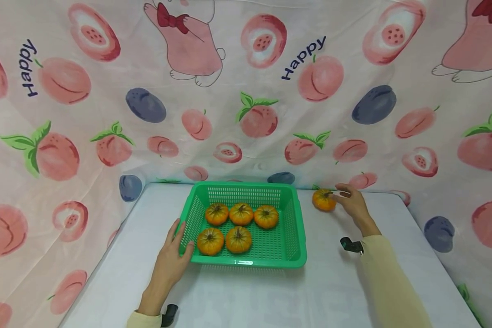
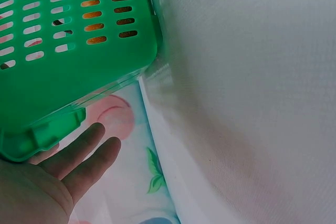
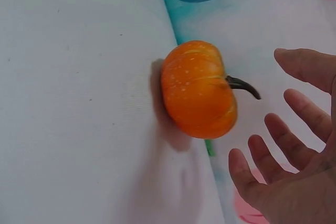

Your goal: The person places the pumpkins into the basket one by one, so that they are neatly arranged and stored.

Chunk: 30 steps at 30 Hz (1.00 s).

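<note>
A green plastic basket stands on the white table with several small orange pumpkins inside, three of them in the back row and two in front. At its left side my left hand touches the rim with fingers spread and fairly straight; the left wrist view shows the fingers beside the rim's outer edge. One more pumpkin sits on the table to the right of the basket, its dark curved stem visible in the right wrist view. Over it, from the right, reaches my right hand, fingers parted and apart from the pumpkin.
Behind the white table and along both sides hangs a cloth printed with peaches, plums and rabbits. A dark wrist camera is strapped at the right sleeve and another at the left.
</note>
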{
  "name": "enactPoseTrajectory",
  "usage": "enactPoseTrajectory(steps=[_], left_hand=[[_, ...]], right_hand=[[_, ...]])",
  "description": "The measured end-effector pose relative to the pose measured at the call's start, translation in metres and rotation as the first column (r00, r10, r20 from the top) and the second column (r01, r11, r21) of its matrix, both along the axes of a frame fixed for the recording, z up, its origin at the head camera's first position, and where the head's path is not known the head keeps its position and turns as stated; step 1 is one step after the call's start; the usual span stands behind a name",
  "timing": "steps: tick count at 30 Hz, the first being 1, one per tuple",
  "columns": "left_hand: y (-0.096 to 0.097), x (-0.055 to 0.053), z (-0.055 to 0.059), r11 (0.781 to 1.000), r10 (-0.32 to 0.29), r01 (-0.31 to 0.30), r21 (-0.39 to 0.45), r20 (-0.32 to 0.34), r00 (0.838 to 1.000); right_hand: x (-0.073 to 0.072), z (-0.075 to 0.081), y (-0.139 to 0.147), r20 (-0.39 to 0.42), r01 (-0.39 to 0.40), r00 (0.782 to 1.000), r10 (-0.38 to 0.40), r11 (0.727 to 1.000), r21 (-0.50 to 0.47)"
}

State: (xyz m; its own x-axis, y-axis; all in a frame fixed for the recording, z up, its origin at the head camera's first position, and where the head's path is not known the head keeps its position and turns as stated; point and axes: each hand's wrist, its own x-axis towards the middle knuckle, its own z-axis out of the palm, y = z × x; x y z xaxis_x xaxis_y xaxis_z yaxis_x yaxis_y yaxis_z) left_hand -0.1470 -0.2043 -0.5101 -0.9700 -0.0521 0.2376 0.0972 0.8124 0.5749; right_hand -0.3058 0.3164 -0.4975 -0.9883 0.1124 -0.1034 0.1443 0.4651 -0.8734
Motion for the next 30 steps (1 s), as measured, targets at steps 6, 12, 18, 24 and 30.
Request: enactPoseTrajectory(steps=[6, 12, 18, 24, 30], left_hand=[[0.001, -0.001, 0.002, 1.0, 0.002, -0.002, -0.002, 0.026, 1.0], [0.001, -0.002, 0.002, 1.0, 0.003, -0.003, -0.006, 0.037, 0.999], [0.0, -0.001, 0.001, 1.0, 0.009, -0.009, -0.008, 0.026, 1.0], [0.0, -0.001, 0.0, 1.0, 0.009, -0.009, -0.012, 0.006, 1.0], [0.0, -0.001, 0.002, 1.0, 0.002, -0.002, -0.008, 0.017, 1.0]], right_hand=[[-0.007, -0.01, 0.001, 0.029, 0.001, 1.0, -0.001, 1.0, 0.005], [-0.011, -0.015, 0.0, 0.045, 0.004, 0.999, -0.005, 1.0, 0.019], [-0.016, -0.019, -0.004, 0.071, 0.01, 0.997, -0.011, 1.0, 0.014], [-0.021, -0.027, -0.002, 0.082, -0.01, 0.997, 0.011, 1.0, -0.009], [-0.022, -0.033, -0.003, 0.083, -0.04, 0.996, 0.042, 0.999, -0.033]])
